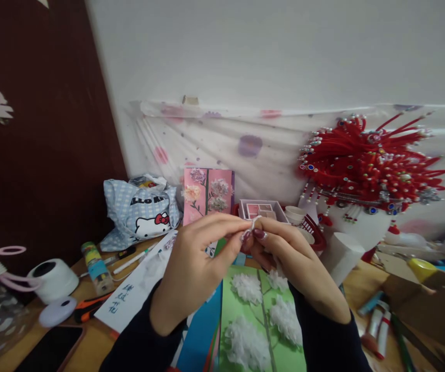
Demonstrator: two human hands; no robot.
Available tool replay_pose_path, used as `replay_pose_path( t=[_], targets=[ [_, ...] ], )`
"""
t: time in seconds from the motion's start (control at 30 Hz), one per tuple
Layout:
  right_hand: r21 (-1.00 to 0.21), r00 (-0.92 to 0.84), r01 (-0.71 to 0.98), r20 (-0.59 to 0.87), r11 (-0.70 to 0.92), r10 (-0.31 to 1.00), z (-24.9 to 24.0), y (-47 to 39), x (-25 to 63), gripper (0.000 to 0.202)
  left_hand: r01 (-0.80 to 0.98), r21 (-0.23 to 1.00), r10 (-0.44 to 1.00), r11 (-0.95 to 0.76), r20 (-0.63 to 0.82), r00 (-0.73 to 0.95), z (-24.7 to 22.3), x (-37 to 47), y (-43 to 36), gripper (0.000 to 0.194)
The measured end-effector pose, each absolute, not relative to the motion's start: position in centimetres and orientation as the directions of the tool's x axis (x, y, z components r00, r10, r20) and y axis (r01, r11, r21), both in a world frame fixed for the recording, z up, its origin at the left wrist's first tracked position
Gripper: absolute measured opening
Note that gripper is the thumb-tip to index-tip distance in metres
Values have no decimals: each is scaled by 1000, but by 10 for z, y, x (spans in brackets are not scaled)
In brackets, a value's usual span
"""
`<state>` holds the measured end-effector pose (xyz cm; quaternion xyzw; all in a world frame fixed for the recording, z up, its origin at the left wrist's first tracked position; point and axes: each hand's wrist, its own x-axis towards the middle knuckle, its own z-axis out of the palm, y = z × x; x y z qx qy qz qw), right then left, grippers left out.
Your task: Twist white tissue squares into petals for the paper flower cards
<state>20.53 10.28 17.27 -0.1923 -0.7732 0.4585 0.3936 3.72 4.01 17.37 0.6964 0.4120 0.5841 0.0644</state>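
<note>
My left hand [202, 258] and my right hand [295, 258] meet fingertip to fingertip above the desk. Both pinch a small piece of white tissue paper [256, 221], which pokes up between the thumbs and index fingers. Most of the piece is hidden by the fingers. Below them lies a green sheet [241, 316] bearing several ruffled white paper flowers [247, 343] on a painted dark stem. A blue sheet [202, 336] sits beside and under it. To the left, a white sheet [123, 305] carries handwriting and loose white tissue.
A pink flower picture [209, 194] leans at the back near a checked bag [140, 212]. Phone [51, 351], orange cutter [92, 306], and glue bottle [97, 268] lie left. At right stand a red beaded headdress [369, 165], markers [383, 330] and a cardboard box [431, 310].
</note>
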Motion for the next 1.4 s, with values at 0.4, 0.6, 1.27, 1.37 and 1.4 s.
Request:
replay_pose_path(
  t=[0.4,0.6,1.27,1.37,1.4],
  targets=[
    [-823,-574,-87,502,561,647,178,94,208,36,484,540,602,-688,798,-34,171,42,38,19],
    [-813,-599,-105,511,572,616,178,93,209,29,495,585,620,-643,777,-113,171,45,38,18],
    [-771,-542,-47,554,636,632,178,93,205,32,396,701,690,-593,696,-200,164,49,41,12],
    [-762,-549,-49,561,646,620,178,95,205,31,275,773,733,-572,632,-253,163,48,43,10],
    [-758,-549,-46,563,650,618,177,95,206,31,234,794,745,-560,607,-276,162,48,44,11]
  ],
)
